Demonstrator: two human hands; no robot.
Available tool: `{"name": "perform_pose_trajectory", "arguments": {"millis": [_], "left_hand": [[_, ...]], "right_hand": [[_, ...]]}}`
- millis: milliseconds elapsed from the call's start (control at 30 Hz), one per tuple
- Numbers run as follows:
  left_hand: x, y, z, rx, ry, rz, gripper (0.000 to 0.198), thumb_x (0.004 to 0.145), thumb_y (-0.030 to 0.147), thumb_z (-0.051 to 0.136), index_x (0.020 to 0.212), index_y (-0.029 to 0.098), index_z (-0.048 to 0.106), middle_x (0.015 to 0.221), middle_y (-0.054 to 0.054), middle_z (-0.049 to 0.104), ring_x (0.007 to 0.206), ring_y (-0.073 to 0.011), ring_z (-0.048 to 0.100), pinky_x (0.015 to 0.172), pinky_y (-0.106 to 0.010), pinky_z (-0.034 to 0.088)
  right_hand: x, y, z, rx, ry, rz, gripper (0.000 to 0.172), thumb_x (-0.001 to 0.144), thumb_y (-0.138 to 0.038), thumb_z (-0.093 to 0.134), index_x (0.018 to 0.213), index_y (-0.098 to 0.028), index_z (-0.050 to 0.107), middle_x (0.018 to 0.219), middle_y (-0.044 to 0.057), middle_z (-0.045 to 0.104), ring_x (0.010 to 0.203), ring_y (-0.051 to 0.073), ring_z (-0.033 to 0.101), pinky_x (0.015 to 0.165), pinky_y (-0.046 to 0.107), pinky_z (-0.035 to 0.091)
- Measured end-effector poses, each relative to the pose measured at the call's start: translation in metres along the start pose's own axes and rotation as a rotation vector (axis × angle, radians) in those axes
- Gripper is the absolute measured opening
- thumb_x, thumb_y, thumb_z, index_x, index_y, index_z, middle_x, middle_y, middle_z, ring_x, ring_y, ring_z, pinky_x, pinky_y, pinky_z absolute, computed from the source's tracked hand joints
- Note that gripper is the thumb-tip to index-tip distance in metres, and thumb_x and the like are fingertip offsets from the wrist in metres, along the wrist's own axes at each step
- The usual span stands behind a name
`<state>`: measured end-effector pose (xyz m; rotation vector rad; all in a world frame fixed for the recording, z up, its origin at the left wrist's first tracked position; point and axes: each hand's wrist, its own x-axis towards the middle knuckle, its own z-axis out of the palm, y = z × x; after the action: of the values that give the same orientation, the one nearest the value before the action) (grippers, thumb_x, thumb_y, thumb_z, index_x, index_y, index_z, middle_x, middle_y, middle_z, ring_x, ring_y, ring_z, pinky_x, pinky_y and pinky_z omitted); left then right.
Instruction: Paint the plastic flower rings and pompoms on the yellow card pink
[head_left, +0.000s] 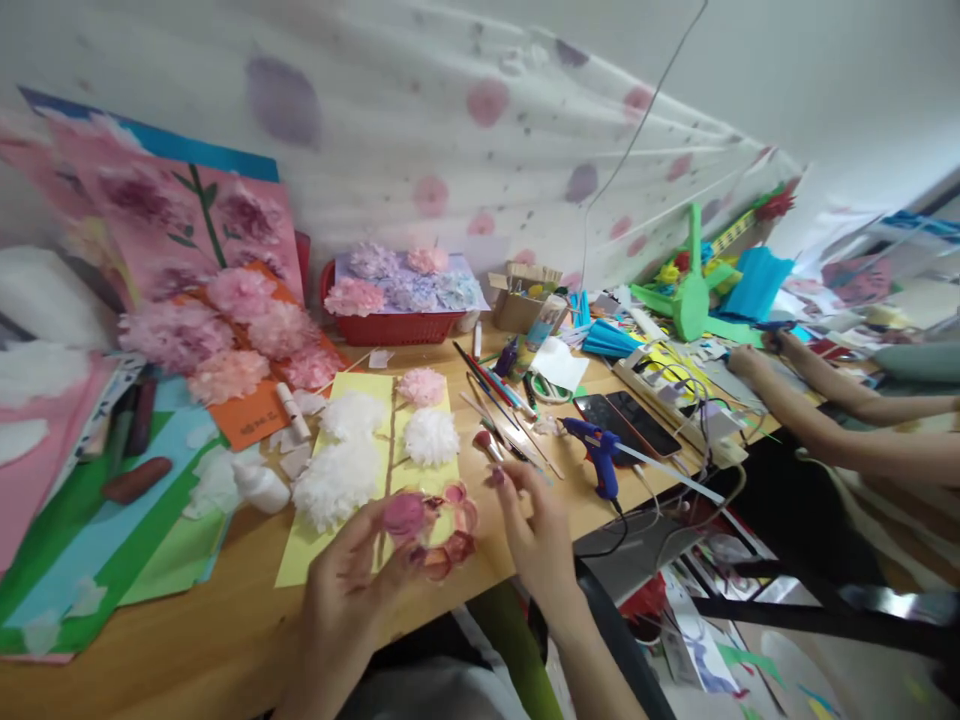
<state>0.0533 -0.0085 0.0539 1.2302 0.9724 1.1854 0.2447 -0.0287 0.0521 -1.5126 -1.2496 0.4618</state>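
Note:
My left hand (349,575) holds a ring of small round pink pots (457,540), with one darker pink disc up between thumb and fingers. The ring hangs over the front of a yellow card (296,560). Close to its right side is my right hand (536,530), thumb and forefinger tips brought together; what lies between them, if anything, is too small to tell. A brush with dark red bristles (482,440) points away just beyond those fingertips. On the yellow card sit white tissue flowers (337,485), a pink tissue flower (421,386) and a drawn brown stem.
A blue glue gun (600,455) with its cord lies right, beside two phones (645,422) and a power strip (667,405). A white glue bottle (259,487) stands left. A red basket (394,328) holds paper flowers. At far right a co-worker's hands (750,365) are busy.

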Motion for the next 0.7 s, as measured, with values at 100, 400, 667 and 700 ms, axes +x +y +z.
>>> {"name": "perform_pose_trajectory", "arguments": {"millis": [100, 400, 667, 700], "left_hand": [[-0.002, -0.01, -0.014, -0.077, 0.107, -0.107, 0.044, 0.074, 0.052, 0.08, 0.105, 0.022, 0.074, 0.107, -0.009, 0.079, 0.108, -0.0308, 0.072, 0.097, -0.045, 0.059], [-0.007, -0.027, -0.023, -0.291, 0.26, -0.231, 0.052, 0.071, 0.058, 0.08, 0.108, 0.02, 0.077, 0.112, -0.009, 0.077, 0.102, -0.0266, 0.072, 0.097, -0.039, 0.058], [0.002, 0.002, -0.009, -0.489, 0.226, -0.132, 0.047, 0.074, 0.051, 0.081, 0.112, 0.023, 0.076, 0.122, -0.009, 0.072, 0.099, -0.0201, 0.07, 0.083, -0.029, 0.061], [0.001, 0.006, -0.007, -0.485, 0.205, -0.128, 0.048, 0.074, 0.051, 0.082, 0.113, 0.023, 0.075, 0.122, -0.009, 0.072, 0.099, -0.0202, 0.07, 0.083, -0.029, 0.06]], "right_hand": [[0.015, 0.028, -0.017, -0.455, 0.106, -0.103, 0.019, 0.094, -0.034, 0.056, 0.094, -0.019, 0.067, 0.093, 0.011, 0.069, 0.086, 0.027, 0.062, 0.077, 0.041, 0.047], [0.013, 0.042, -0.017, -0.641, 0.078, 0.04, 0.02, 0.096, -0.024, 0.044, 0.087, -0.017, 0.06, 0.089, 0.015, 0.067, 0.087, 0.029, 0.059, 0.08, 0.043, 0.045], [-0.02, -0.021, -0.027, 0.511, 0.278, 0.128, 0.024, 0.08, -0.043, 0.079, 0.084, -0.02, 0.072, 0.06, -0.004, 0.053, 0.056, 0.01, 0.047, 0.053, 0.023, 0.036], [-0.021, -0.028, -0.022, 0.649, 0.276, 0.169, 0.025, 0.075, -0.042, 0.083, 0.08, -0.02, 0.073, 0.055, -0.005, 0.05, 0.052, 0.009, 0.044, 0.051, 0.022, 0.035]]}}
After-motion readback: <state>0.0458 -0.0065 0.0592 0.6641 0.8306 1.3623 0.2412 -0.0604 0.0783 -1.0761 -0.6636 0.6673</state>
